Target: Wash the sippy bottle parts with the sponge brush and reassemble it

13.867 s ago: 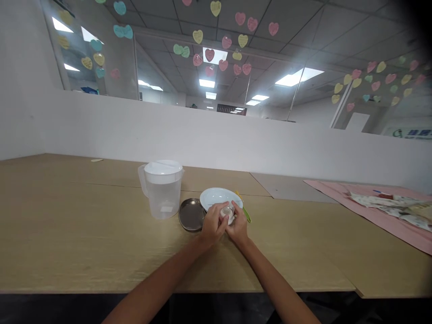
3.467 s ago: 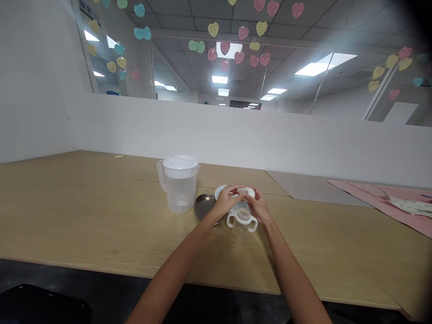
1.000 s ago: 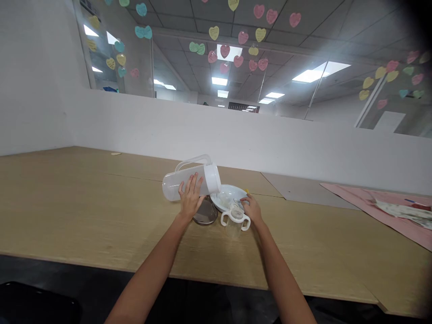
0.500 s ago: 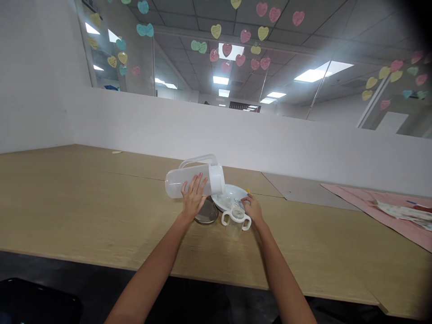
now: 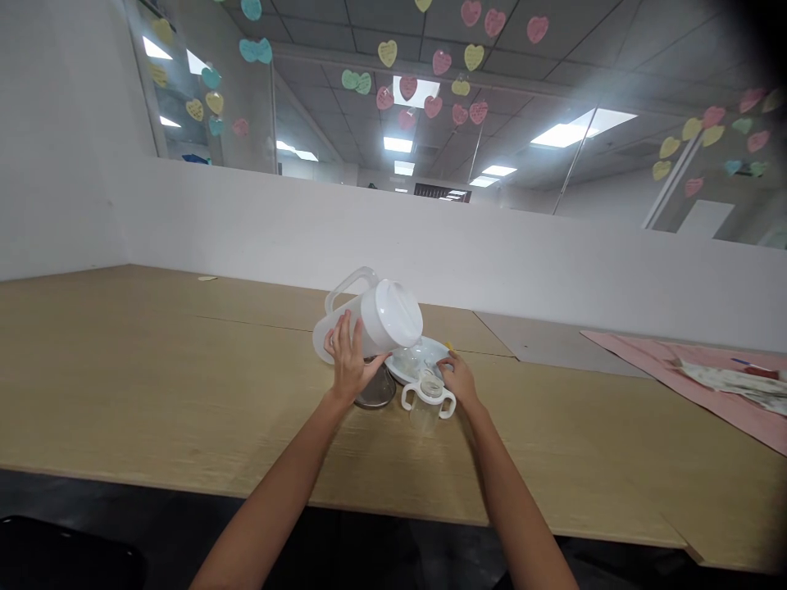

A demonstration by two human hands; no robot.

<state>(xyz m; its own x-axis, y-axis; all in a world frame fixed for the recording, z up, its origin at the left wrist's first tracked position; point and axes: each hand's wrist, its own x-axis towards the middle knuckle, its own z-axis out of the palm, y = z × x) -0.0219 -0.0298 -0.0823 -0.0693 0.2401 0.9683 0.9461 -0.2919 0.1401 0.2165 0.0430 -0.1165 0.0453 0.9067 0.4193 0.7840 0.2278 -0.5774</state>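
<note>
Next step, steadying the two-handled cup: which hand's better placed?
Right hand, probably: it's at the bowl, close to the two-handled cup, though I can't tell whether it holds something. The left hand is holding the tilted pitcher.

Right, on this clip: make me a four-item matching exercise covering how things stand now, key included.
1. Pitcher
2. Handled bottle
3. Metal dish
4. Pink sheet

A. Far right of the table
B. Standing upright
C. Dark grey
D. Tilted, left hand against it

Pairs: 1-D, 2-B, 3-C, 4-A.
</note>
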